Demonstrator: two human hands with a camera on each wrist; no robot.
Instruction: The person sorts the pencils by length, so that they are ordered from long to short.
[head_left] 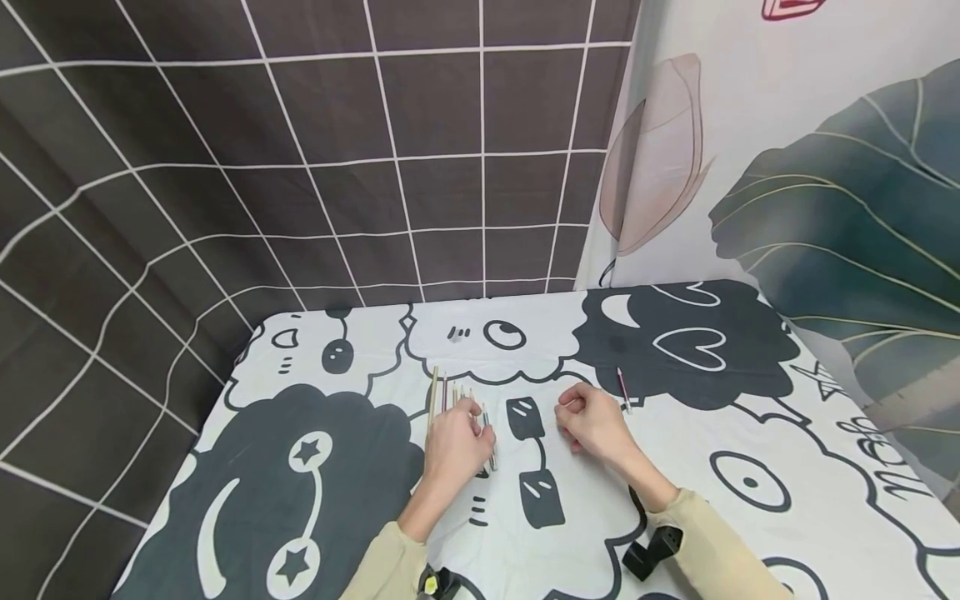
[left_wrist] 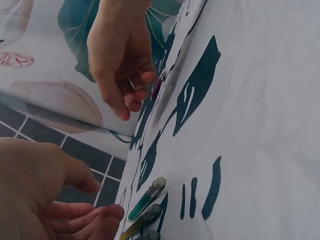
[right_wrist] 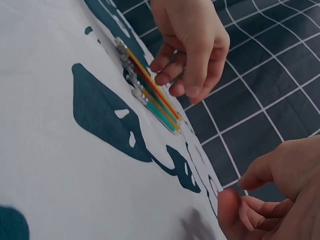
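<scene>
Several pencils with metal ferrules and erasers lie side by side on the patterned cloth, among them a yellow pencil and a teal pencil. Over this row hovers my left hand, its fingers loosely bent and the thumb apart in the left wrist view. Part of the row is hidden beneath it in the head view. My right hand is held above the cloth to the right, fingers loosely curled, with no held object visible. Just beyond it, a single dark red pencil lies apart from the others.
A black-and-white cartoon cloth covers the table. Behind and left hangs a dark grid curtain; at the right, a pale curtain has a large leaf print. Each wrist carries a small black camera.
</scene>
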